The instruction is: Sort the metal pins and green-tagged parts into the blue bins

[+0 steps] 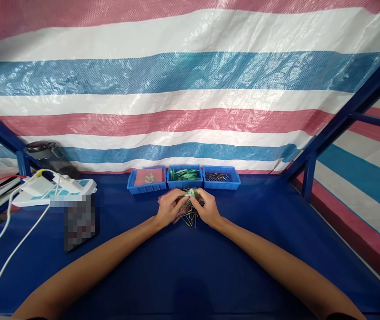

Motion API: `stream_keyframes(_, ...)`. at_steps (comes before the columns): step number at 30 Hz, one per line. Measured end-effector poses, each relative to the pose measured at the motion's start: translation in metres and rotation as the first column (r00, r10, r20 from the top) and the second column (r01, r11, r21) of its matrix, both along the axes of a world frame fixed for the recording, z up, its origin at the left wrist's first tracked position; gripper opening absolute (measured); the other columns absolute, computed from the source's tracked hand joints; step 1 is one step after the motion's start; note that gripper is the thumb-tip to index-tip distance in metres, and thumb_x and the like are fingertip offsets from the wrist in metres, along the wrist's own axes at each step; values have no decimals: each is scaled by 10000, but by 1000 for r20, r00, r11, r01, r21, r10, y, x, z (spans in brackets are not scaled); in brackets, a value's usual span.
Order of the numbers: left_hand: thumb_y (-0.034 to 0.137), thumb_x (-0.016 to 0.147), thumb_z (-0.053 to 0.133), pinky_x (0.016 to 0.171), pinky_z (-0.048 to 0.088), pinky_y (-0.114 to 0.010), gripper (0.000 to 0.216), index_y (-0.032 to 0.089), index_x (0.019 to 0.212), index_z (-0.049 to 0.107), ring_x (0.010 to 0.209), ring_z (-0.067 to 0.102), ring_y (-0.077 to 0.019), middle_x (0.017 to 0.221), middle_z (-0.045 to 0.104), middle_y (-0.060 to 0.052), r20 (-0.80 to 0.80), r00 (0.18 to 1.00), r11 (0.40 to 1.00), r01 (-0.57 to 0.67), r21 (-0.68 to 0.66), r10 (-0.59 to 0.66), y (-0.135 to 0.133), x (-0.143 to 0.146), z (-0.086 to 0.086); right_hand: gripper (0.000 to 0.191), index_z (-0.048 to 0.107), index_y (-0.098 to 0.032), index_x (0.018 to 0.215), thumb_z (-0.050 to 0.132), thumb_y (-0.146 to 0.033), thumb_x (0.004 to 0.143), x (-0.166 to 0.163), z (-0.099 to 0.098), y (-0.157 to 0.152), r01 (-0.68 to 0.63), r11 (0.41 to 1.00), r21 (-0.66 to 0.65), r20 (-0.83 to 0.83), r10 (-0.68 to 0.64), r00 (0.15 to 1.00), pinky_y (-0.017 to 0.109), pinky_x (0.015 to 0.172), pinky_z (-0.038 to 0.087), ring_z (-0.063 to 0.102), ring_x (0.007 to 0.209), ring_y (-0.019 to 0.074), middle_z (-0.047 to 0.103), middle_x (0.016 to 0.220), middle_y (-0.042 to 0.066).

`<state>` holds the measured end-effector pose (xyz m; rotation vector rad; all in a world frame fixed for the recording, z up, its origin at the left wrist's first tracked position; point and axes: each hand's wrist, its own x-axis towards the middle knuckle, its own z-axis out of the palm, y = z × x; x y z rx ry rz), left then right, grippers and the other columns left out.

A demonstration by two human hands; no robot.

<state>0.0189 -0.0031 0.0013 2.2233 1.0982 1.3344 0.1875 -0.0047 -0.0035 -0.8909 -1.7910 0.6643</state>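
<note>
Both hands meet over the middle of the blue table. Between the fingertips of my left hand [170, 208] and my right hand [207, 209] is a small green-and-white packet [190, 193], pinched from both sides. Its contents cannot be made out. Below the hands lies a loose pile of thin, dark and brassy screw-like pieces [190, 218]. A pinkish clear plastic bag [178, 215] sits beside and partly under my left hand. Just beyond, a blue bin [185, 183] holds several green packets.
The left blue bin [133, 190] holds a pink sheet and small pale pieces; the right blue bin [223, 185] holds loose screw-like pieces. At left are a white power strip [86, 186] with cables, a dark flat device [81, 226] and a dark bottle [52, 155]. Striped sheeting hangs behind.
</note>
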Motion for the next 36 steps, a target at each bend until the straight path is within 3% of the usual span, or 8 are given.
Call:
stream_keyframes(7, 330, 912, 461, 532, 357, -219, 428, 144, 529, 509, 493, 443, -87, 499, 464, 20, 36, 998, 998, -53, -35, 54, 1, -2, 1, 157, 590, -170, 800, 517, -294, 864, -1, 1, -1, 23, 999, 36, 45, -24, 999, 236, 574, 405, 479, 593, 123, 524, 664, 1)
stream_keyframes(13, 367, 878, 518, 607, 434, -222, 236, 156, 869, 623, 633, 537, -111, 786, 613, -31, 110, 994, 993, 10, -116, 3, 1, 0, 3, 194, 618, -173, 888, 501, -327, 877, 0, 1, -1, 47, 999, -2, -19, -47, 999, 238, 594, 439, 531, 645, 134, 593, 750, 23)
stream_keyframes(24, 370, 878, 519, 607, 439, -226, 238, 158, 873, 628, 646, 553, -122, 762, 616, -31, 80, 997, 995, 19, -98, -11, 2, 1, 0, 207, 614, -181, 928, 491, -343, 887, 1, -3, 1, 54, 998, -15, -50, -55, 997, 242, 595, 453, 539, 650, 139, 598, 779, 32)
stream_keyframes(29, 353, 915, 447, 587, 413, -223, 358, 147, 663, 595, 579, 508, -109, 609, 548, -6, 52, 998, 996, 24, -84, -19, 2, -2, 0, 186, 605, -181, 848, 509, -337, 878, 1, 0, -1, 42, 999, 19, -31, -41, 999, 233, 567, 430, 520, 630, 131, 545, 720, 15)
stream_keyframes(33, 386, 857, 546, 636, 452, -237, 243, 156, 891, 616, 687, 571, -138, 788, 621, -41, 91, 996, 996, 29, -85, -21, 1, -1, 2, 189, 592, -185, 807, 507, -338, 877, 1, 0, -1, 45, 999, 22, -36, -44, 998, 239, 564, 432, 507, 612, 130, 524, 695, 11)
stream_keyframes(36, 373, 874, 519, 641, 459, -238, 237, 161, 899, 621, 700, 579, -139, 821, 631, -50, 93, 996, 995, 21, -93, -12, -1, 1, 4, 187, 591, -188, 789, 515, -338, 870, 1, 0, -1, 45, 998, 32, -25, -44, 999, 245, 570, 434, 497, 605, 129, 516, 683, 7)
